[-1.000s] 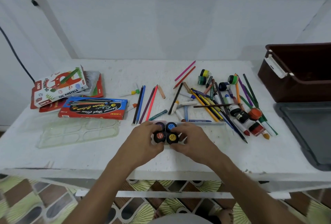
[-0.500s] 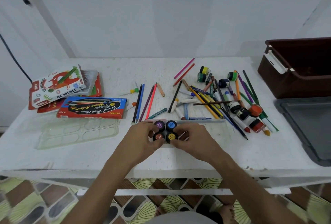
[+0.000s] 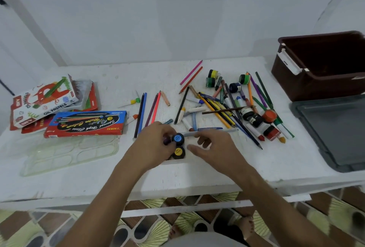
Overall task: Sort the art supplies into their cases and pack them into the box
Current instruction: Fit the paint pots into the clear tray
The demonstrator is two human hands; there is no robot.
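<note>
The left hand curls its grip round a cluster of small poster-paint pots at the near middle of the white worktop. A blue-capped pot and a yellow-capped pot show just right of its fingers; a purple cap peeks out under them. The pots seem to sit in a clear plastic case, hard to make out against the white, and the hand likely steadies them there so they stay packed together.

The right hand hangs just right of the pots with its fingers loosely spread and nothing in its grip, seemingly free to fetch the next pot.

Beyond and right of the pots lies the unsorted heap of coloured pencils, crayons, markers and more paint pots. Left of the pots rest a clear palette tray, a blue watercolour box and an oil pastels box, probably waiting for their own supplies. Far right of the pots stands the brown storage box, open and apparently with little in it, with its grey lid laid flat in front, so packing looks not yet begun.
</note>
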